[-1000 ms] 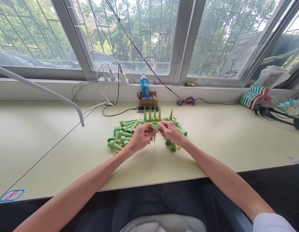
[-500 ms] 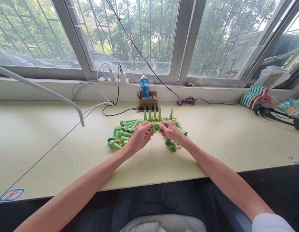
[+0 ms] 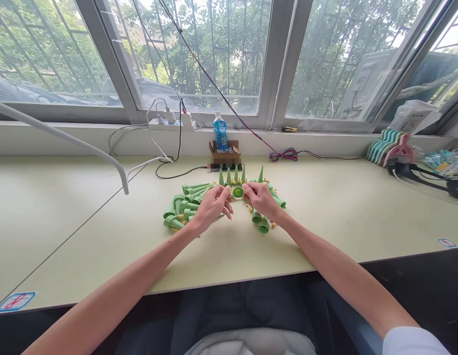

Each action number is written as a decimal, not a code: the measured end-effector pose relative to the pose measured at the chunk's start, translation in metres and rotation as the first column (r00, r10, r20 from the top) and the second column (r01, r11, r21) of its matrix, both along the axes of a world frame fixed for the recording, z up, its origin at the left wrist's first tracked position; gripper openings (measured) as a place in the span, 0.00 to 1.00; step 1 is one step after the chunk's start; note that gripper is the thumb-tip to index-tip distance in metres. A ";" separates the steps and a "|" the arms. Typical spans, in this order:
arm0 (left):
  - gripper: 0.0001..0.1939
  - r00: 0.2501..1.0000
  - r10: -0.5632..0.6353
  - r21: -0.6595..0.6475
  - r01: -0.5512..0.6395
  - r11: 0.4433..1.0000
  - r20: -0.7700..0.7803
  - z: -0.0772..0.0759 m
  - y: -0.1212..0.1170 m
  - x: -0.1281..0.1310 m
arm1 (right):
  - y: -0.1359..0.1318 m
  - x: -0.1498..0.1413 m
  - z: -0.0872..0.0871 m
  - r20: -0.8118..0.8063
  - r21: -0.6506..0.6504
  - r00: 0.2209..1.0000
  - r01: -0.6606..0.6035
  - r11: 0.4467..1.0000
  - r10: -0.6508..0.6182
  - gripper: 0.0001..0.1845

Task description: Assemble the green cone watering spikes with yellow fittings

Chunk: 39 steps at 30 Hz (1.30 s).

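Your right hand has its fingers pinched at the right edge of a green cone piece, round open end turned up toward you, sitting between both hands above the tabletop. Your left hand is just beside it, fingers loosely curled and released, thumb near the rim but apart from it. Left of that hand, a pile of green cones lies on its side, yellow bits mixed in. Behind your hands, a row of upright green spikes, points up. Near your right wrist, two green sockets, openings facing you. Further back, a blue bottle stands at a cardboard box.
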<state>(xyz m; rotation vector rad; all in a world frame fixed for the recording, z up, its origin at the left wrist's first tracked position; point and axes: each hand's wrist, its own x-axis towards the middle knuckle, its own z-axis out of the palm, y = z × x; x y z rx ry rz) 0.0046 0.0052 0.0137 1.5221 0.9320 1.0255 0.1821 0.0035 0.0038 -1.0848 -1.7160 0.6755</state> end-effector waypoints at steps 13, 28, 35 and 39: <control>0.20 0.962 -0.205 -0.324 0.256 0.911 0.183 -0.001 0.003 -0.002 | -0.001 -0.003 -0.003 0.115 0.126 0.993 0.005 0.992 -0.019 0.24; 0.19 0.969 -0.225 -0.157 0.239 0.958 0.097 -0.004 0.003 -0.003 | 0.000 -0.002 -0.004 0.096 0.097 0.995 -0.031 0.995 0.022 0.23; 0.18 0.975 -0.220 -0.023 0.220 0.975 0.009 -0.002 -0.001 -0.003 | 0.002 -0.002 -0.005 0.104 0.071 0.994 -0.036 0.997 0.028 0.23; 0.18 0.978 -0.209 0.007 0.209 0.978 0.000 -0.002 -0.001 -0.004 | 0.001 -0.001 -0.003 0.105 0.054 0.994 -0.048 0.997 0.042 0.22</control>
